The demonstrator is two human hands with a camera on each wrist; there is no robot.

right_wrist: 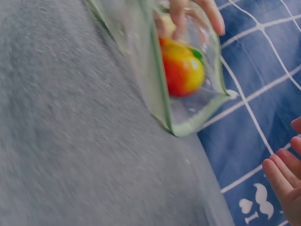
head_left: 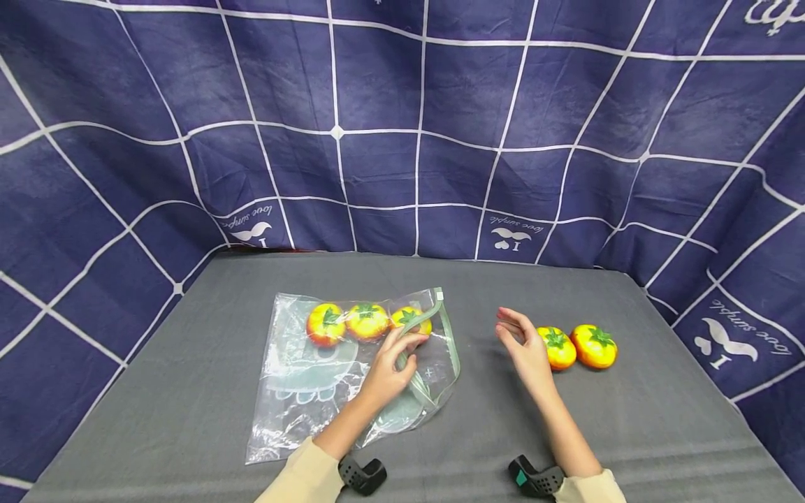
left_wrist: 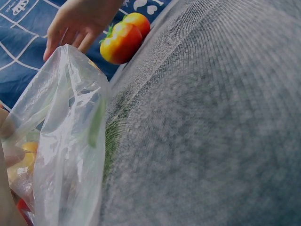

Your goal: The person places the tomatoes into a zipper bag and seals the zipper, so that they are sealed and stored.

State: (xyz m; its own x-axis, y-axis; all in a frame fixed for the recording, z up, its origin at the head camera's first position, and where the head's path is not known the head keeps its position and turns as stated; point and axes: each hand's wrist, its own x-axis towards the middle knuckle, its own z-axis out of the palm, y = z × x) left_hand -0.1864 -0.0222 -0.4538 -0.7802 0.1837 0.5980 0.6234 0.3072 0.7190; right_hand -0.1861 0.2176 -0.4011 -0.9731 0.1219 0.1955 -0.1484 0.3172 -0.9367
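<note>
A clear zip bag [head_left: 295,412] with a green-edged mouth lies on the grey table, its mouth toward the right. Three red-and-yellow tomatoes with green tops are inside in a row, among them a tomato [head_left: 326,323] at the left and another tomato [right_wrist: 183,70] near the opening. My left hand [head_left: 388,374] pinches the bag's upper rim, lifting it so the mouth gapes. The right hand [head_left: 525,349] is held above the table with nothing in it, fingers loosely bent. Just right of it sit two more tomatoes [head_left: 595,346], side by side.
The grey table [head_left: 163,391] reaches back to a hanging blue cloth [head_left: 377,168] with white grid lines, which also closes in both sides. A dark band [head_left: 363,476] is on the left wrist, and another band [head_left: 536,478] is on the right.
</note>
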